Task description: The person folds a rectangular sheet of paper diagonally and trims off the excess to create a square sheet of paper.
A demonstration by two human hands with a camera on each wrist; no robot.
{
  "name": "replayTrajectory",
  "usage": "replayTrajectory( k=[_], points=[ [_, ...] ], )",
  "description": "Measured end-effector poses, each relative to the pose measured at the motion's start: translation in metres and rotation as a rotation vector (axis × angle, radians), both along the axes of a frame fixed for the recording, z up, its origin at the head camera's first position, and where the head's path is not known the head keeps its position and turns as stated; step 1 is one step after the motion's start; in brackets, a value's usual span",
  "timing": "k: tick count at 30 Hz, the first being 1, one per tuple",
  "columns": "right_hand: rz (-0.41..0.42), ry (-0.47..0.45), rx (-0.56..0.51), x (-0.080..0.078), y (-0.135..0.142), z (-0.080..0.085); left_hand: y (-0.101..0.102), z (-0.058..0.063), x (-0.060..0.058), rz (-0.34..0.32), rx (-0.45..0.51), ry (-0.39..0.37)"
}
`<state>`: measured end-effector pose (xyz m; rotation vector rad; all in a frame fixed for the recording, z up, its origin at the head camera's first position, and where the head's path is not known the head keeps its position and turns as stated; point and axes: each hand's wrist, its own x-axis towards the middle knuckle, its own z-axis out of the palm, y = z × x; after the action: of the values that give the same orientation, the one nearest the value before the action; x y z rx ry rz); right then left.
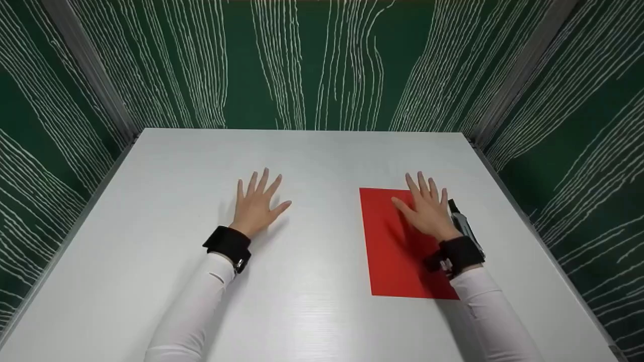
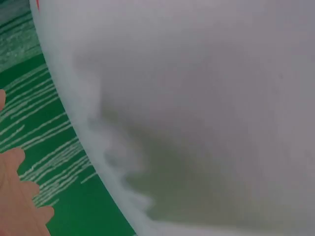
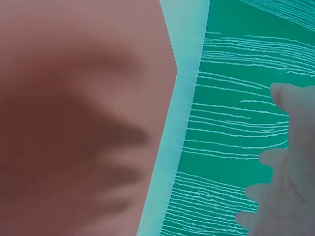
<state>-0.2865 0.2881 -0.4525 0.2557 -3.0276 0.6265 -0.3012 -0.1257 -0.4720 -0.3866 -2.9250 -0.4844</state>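
My left hand (image 1: 255, 210) is spread palm down over the white table (image 1: 322, 166), left of the middle, holding nothing. Its shadow falls on the tabletop, and its fingertips show at the edge of the left wrist view. To the right lies a flat red sheet (image 1: 397, 261). Above its upper right part my right hand (image 1: 428, 213) hovers with fingers spread, its shadow falling on the sheet. Just beyond that hand is a slim grey and black tool (image 1: 464, 223), partly hidden by the hand and wrist strap; its kind cannot be made out.
Dark green walls with wavy white lines, such as the back wall (image 1: 347, 65), rise behind the table and at both sides. Grey metal posts (image 1: 523, 70) stand at the far corners. Black straps (image 1: 227, 244) circle both wrists, over white sleeves.
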Motion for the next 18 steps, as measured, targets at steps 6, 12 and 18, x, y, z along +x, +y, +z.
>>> replayTrajectory(
  k=[6, 12, 18],
  points=[
    [-0.029, -0.056, -0.005, 0.029, 0.001, -0.011, 0.036, -0.007, 0.007, -0.113, -0.002, -0.042],
    [-0.032, -0.179, -0.034, 0.057, -0.001, -0.021, 0.079, -0.011, 0.015, -0.26, -0.033, -0.075],
    [-0.038, -0.282, -0.007, 0.079, -0.001, -0.023, 0.117, -0.012, 0.024, -0.403, -0.103, -0.107]
  ],
)
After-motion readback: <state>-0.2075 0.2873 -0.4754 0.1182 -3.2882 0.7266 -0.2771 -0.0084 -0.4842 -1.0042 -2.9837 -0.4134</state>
